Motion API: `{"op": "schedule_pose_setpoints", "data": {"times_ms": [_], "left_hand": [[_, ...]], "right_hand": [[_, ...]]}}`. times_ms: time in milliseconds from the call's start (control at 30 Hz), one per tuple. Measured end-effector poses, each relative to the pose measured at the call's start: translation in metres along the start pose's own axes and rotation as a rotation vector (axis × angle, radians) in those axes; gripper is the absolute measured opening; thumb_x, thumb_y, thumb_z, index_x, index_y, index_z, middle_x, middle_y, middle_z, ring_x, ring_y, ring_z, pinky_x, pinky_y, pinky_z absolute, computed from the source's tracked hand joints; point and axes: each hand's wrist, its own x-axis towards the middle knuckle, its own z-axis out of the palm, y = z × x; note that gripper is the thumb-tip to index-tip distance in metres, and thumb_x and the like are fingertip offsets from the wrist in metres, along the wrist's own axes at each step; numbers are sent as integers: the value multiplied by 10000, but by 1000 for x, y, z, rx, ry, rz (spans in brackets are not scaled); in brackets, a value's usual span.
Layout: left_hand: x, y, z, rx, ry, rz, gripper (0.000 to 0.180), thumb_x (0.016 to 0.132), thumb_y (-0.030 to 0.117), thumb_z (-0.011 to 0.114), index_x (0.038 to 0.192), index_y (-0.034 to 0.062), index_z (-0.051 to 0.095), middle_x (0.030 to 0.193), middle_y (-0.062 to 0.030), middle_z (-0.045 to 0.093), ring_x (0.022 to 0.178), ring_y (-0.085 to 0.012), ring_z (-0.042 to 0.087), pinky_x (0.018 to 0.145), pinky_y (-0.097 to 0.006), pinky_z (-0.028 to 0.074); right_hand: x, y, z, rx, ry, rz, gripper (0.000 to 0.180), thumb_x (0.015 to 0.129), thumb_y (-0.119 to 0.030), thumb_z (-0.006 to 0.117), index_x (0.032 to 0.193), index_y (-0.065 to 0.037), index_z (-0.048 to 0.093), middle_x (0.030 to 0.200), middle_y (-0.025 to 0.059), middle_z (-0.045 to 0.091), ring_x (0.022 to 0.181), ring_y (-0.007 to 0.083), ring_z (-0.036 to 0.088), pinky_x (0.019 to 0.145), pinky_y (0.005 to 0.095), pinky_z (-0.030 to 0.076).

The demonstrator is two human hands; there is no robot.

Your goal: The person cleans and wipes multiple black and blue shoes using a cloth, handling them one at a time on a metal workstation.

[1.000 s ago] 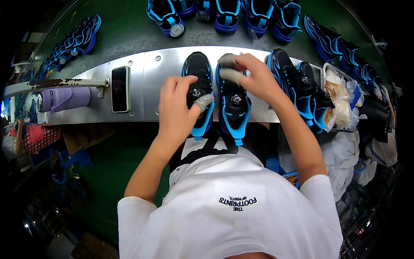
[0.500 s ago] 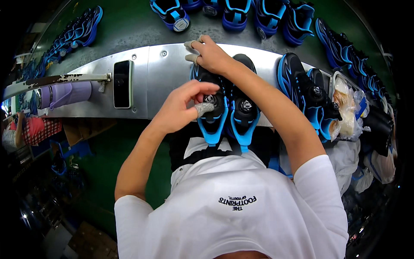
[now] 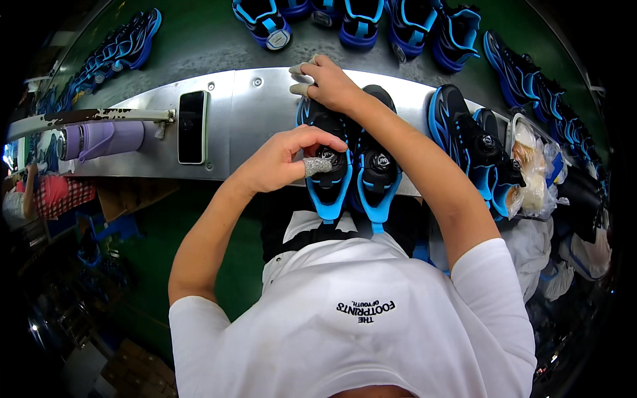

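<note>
A black sneaker with bright blue trim (image 3: 330,209) lies on the metal bench edge, heel toward me. My left hand (image 3: 279,158) pinches the round lacing dial (image 3: 329,154) on its tongue between forefinger and covered thumb. Over that sneaker's toe curls my right hand (image 3: 330,86), with pale finger covers on several fingertips; the contact beneath its palm is hidden. Close on the right sits the matching sneaker (image 3: 376,211), its dial (image 3: 381,162) showing and part of its upper passing under my right forearm.
A phone (image 3: 192,126) and a lilac bottle (image 3: 113,139) lie to the left, by a chipped metal bar (image 3: 99,119). Another sneaker pair (image 3: 451,119) and a tray of bagged items (image 3: 531,172) are at right. Sneakers line the dark far surface (image 3: 199,46).
My left forefinger and thumb have come closer around the dial, the hand shifting slightly right. My right hand stays at the toe. The whole view has shifted a little.
</note>
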Motion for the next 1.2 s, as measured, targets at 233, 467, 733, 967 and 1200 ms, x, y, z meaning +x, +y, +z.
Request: {"op": "schedule_pose_setpoints", "data": {"times_ms": [233,467,733,967,1200], "left_hand": [[-38,0,29,-53,522,70,266,875,13,626,1138,40,595,1012,-41,589,886,-113,530,817,-246,437],[-58,29,69,153,265,13,259,834,77,669,1093,68,671,1049,-148,586,910,-287,606,813,-352,496],[-9,21,103,640,50,-66,268,907,289,543,1104,138,645,914,-175,648,796,-324,657,617,-419,519],[-55,33,-46,516,400,134,402,976,266,395,913,-25,666,736,-157,657,635,-276,615,630,-361,496],[-19,12,-162,893,1089,-168,401,979,286,443,866,-7,691,764,-245,630,735,-419,613,666,-474,447]], "right_hand": [[-29,-39,-59,55,-89,-3,348,855,-305,698,1165,-147,683,1023,119,576,963,256,580,844,360,471],[-103,-87,-75,105,-360,-76,353,779,-258,727,1119,-168,705,901,119,533,851,302,584,771,381,488],[-86,-89,-78,55,-333,-42,302,806,-259,735,1062,-101,712,881,128,635,841,263,622,755,384,490],[24,-68,-144,-368,156,182,620,832,-560,638,1254,-108,587,937,185,697,888,354,664,759,436,512],[108,-1,-76,-452,187,474,676,803,-545,679,1342,-178,501,998,184,695,954,373,664,814,444,525]]}}
